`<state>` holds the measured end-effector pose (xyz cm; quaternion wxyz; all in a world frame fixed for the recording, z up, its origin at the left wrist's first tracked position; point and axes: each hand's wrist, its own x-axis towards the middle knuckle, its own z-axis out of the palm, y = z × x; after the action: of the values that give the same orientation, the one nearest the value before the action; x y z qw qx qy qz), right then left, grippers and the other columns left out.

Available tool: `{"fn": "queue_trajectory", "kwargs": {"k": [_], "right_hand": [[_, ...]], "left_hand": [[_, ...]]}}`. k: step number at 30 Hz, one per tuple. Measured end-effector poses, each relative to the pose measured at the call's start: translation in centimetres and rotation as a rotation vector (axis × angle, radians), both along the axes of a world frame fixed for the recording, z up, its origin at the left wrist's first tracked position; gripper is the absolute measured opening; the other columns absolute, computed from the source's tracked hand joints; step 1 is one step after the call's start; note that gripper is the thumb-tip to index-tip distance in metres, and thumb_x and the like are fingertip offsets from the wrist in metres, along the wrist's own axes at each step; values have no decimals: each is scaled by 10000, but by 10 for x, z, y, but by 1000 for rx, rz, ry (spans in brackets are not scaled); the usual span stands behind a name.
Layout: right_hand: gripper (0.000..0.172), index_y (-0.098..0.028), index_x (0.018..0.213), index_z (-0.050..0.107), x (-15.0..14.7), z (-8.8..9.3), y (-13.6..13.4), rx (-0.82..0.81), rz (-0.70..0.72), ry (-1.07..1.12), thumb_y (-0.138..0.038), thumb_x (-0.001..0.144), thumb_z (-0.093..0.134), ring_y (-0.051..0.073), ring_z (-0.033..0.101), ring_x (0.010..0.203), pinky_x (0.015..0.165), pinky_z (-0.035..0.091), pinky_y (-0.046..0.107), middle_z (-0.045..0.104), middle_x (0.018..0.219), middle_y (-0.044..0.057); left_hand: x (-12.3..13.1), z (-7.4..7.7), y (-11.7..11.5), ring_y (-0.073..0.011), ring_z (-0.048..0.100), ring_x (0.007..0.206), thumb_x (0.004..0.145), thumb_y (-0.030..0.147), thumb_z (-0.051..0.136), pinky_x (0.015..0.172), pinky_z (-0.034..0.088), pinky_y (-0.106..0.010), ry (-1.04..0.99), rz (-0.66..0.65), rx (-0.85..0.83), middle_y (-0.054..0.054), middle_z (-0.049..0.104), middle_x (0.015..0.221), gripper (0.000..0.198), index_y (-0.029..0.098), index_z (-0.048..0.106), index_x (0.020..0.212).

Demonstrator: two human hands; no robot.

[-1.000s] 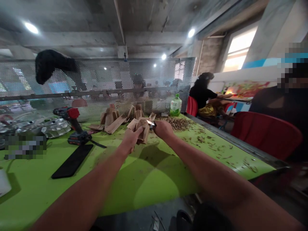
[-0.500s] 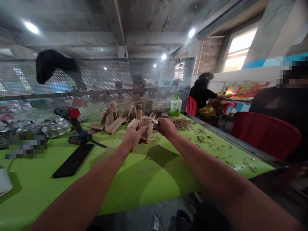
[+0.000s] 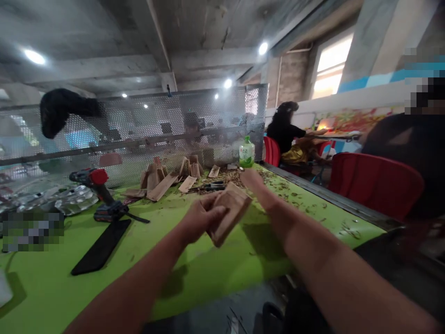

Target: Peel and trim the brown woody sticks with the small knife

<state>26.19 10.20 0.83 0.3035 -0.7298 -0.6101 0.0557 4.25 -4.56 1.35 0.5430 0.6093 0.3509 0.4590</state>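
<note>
Tan rectangular wooden block (image 3: 234,208) held in the left hand (image 3: 208,218); thumb laid across the near face, fingers closed around the left side. Block is tilted, raised above the bright green surface (image 3: 208,278), near its middle. Right hand (image 3: 253,182) is held just beyond the block's upper right corner, apart from it; fingers curled in, blurred. A small bright spot is seen at its fingertips, but whether anything is gripped there cannot be told.

Behind the block, a dark, slim hand tool (image 3: 214,186) is laid down among brown curled wood shavings (image 3: 231,176). More shavings are scattered to the right. Small flat tan wooden piece (image 3: 187,184) is placed left of the tool; a group of brown wooden pieces (image 3: 156,181), some upright, some leaning, is seen further left. Clear plastic bottle with green cap and green-white label (image 3: 246,153) is stood at the back, near the right hand.

On the left: black-and-red cordless drill (image 3: 107,197) stood upright on its base, black flat rectangular slab (image 3: 100,248) laid just in front, shiny silver metal parts (image 3: 76,199) placed beside. Rear edge is bordered by a grey perforated metal panel (image 3: 139,123).
</note>
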Motion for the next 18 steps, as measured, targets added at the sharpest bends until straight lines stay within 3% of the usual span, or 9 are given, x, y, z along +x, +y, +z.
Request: {"fn": "queue_trajectory", "kwargs": {"k": [2,4,7,9,12,18], "right_hand": [[348,-113,1089,735,14,2,3,33,-82,43,-257,893,487,268,687,900,725,454,284,730,1009,198],[348,-148,1092,740,8,3,0,104,-36,21,-290,895,491,259,686,891,729,450,282,737,1001,170],[321,-205,1065,753,-27,5,-15,188,131,-54,-306,883,508,226,678,873,718,431,253,750,962,116],[300,-216,1027,757,-51,5,-27,227,224,-115,-304,875,513,209,671,850,696,411,240,752,942,97],[272,-203,942,753,-71,4,-43,234,327,-225,-291,871,506,194,658,796,654,380,239,751,907,96],[275,-189,925,735,-72,3,-50,238,377,-327,-293,888,483,193,648,758,616,347,249,746,891,110]], "left_hand": [[2,-2,-1,-170,680,757,729,356,809,618,536,-242,-73,-7,-4,-103,745,1012,514,172,683,1193],[-2,-3,9,-136,661,671,769,363,774,554,524,-222,-171,139,-64,-72,740,948,442,186,674,1161],[-18,-4,32,-74,534,446,813,360,726,390,418,-169,-296,368,-169,25,655,695,314,197,652,1072],[-28,-5,44,-60,466,378,825,369,709,334,351,-156,-315,426,-196,63,581,603,282,206,642,1045],[-34,-9,51,-63,497,407,804,364,727,352,371,-158,-300,413,-149,56,602,632,290,209,654,1038],[-25,-16,48,-95,596,564,698,406,810,468,451,-182,-277,314,-62,6,684,760,421,182,687,1033]]}}
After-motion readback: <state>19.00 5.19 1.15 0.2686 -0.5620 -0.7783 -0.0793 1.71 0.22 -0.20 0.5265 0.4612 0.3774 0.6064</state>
